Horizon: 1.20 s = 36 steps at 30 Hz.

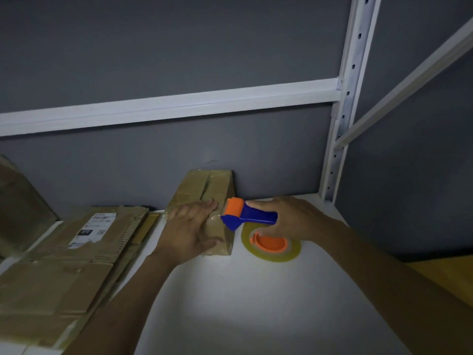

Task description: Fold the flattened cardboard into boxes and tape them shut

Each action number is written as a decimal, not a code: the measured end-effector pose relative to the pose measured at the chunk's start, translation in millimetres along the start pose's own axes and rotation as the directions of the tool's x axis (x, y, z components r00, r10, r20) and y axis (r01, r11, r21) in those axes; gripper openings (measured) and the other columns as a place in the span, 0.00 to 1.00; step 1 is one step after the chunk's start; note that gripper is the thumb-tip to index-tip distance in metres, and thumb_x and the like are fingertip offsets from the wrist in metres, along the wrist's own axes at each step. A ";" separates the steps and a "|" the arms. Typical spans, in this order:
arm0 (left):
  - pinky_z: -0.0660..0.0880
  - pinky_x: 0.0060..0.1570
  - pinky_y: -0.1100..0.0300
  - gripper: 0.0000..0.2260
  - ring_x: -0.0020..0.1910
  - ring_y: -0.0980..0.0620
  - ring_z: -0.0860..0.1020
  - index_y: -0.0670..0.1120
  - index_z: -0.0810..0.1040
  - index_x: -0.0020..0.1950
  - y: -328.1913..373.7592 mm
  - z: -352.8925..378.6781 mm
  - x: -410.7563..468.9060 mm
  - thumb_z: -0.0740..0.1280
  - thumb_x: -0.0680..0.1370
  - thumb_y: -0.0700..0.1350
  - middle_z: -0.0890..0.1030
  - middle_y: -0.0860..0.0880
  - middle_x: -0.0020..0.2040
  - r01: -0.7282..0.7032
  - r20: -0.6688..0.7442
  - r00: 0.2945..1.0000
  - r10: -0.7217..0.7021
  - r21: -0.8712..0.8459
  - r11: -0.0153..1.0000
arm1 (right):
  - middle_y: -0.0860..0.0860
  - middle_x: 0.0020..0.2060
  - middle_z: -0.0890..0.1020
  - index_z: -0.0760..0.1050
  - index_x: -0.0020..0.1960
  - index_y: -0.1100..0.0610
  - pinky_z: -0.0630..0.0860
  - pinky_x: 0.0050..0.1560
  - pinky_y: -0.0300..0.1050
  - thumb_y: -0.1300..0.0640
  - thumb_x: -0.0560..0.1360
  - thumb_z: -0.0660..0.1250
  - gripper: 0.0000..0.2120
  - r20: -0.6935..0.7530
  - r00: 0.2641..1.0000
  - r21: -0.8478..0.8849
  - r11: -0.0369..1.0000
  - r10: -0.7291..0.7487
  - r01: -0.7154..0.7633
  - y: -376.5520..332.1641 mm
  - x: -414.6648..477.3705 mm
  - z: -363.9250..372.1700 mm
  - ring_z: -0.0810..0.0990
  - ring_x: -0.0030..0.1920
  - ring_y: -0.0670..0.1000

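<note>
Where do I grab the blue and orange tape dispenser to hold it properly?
Hold the tape dispenser by its blue handle, coming from the right, as the right hand does. The handle is a straight bar sticking out to the right; the orange roller faces the box and the tape roll hangs below, so those likely should stay free.

The left hand [190, 228] lay flat, fingers [207, 204] straight, on top of a taped cardboard box [204, 190] that stood on the white surface [230, 290] against the grey wall. The right hand [289, 216] gripped a blue tape dispenser [252, 218] (orange roller at the box's right edge), its tape roll [271, 245] just beside the box. Flattened cardboard [58, 257] lay stacked to the left.
</note>
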<state>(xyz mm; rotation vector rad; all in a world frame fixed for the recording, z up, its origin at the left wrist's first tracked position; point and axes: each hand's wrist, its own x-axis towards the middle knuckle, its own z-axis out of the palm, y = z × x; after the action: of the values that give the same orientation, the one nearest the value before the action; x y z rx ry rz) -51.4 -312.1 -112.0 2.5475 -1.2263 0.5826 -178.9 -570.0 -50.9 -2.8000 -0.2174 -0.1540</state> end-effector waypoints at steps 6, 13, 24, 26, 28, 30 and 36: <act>0.64 0.64 0.52 0.39 0.67 0.50 0.70 0.53 0.65 0.74 -2.6 -2.3 0.6 0.62 0.67 0.69 0.72 0.53 0.70 0.001 0.026 1.000 -0.002 0.026 1.000 | 0.48 0.65 0.71 0.50 0.77 0.40 0.63 0.43 0.27 0.37 0.75 0.64 0.37 0.032 0.999 -0.186 0.982 0.029 -0.023 25.0 -27.2 3.9 0.70 0.61 0.46; 0.62 0.66 0.52 0.39 0.68 0.50 0.70 0.52 0.66 0.74 5.1 -7.1 2.0 0.62 0.66 0.68 0.70 0.52 0.72 -0.005 0.043 0.999 0.003 0.026 1.000 | 0.50 0.69 0.68 0.50 0.77 0.48 0.67 0.56 0.36 0.40 0.77 0.62 0.35 0.032 0.999 -0.392 0.919 -0.035 0.045 9.7 -28.7 16.7 0.69 0.67 0.50; 0.61 0.69 0.49 0.41 0.71 0.49 0.67 0.53 0.62 0.76 13.4 -14.6 -10.2 0.67 0.67 0.64 0.66 0.52 0.75 0.051 0.078 0.996 -0.053 0.027 0.998 | 0.49 0.54 0.80 0.71 0.66 0.45 0.70 0.45 0.42 0.47 0.71 0.69 0.24 -0.026 0.979 -0.102 0.973 0.203 -0.205 2.0 13.7 28.2 0.77 0.48 0.51; 0.60 0.71 0.49 0.41 0.73 0.49 0.65 0.54 0.58 0.78 15.5 -18.3 -6.4 0.68 0.69 0.64 0.64 0.53 0.76 0.056 0.113 0.992 -0.059 0.027 0.998 | 0.47 0.56 0.79 0.72 0.66 0.44 0.75 0.50 0.45 0.47 0.70 0.71 0.25 0.017 0.946 0.145 0.935 0.325 -0.324 14.7 5.6 21.7 0.78 0.51 0.51; 0.60 0.72 0.51 0.42 0.73 0.50 0.64 0.56 0.54 0.78 18.4 -19.0 -1.6 0.71 0.70 0.62 0.63 0.53 0.76 0.076 0.164 0.984 -0.077 0.011 0.997 | 0.49 0.52 0.83 0.78 0.60 0.46 0.78 0.53 0.47 0.51 0.69 0.74 0.19 0.090 0.908 0.503 0.768 0.410 -0.397 25.1 -7.9 20.7 0.80 0.50 0.50; 0.65 0.69 0.51 0.45 0.70 0.49 0.67 0.57 0.52 0.78 19.2 -22.2 2.4 0.74 0.69 0.60 0.66 0.53 0.74 0.111 0.179 0.979 -0.101 -0.043 0.993 | 0.52 0.46 0.85 0.82 0.53 0.51 0.80 0.48 0.45 0.55 0.69 0.75 0.13 0.222 0.864 0.702 0.541 0.453 -0.464 32.5 -19.4 29.6 0.83 0.46 0.51; 0.57 0.74 0.52 0.38 0.74 0.46 0.62 0.51 0.61 0.76 13.0 -34.3 1.4 0.71 0.71 0.61 0.64 0.51 0.76 0.063 0.208 0.976 -0.060 -0.008 0.998 | 0.56 0.48 0.84 0.80 0.55 0.58 0.78 0.51 0.47 0.48 0.71 0.73 0.18 0.275 0.765 0.574 0.539 0.583 -0.617 46.4 -25.8 58.5 0.82 0.50 0.55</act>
<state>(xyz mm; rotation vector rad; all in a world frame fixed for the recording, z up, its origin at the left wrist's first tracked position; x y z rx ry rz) -69.2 -307.6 -80.2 2.6774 -1.2057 0.2989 -191.8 -597.5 -123.8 -2.0230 0.5987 0.1434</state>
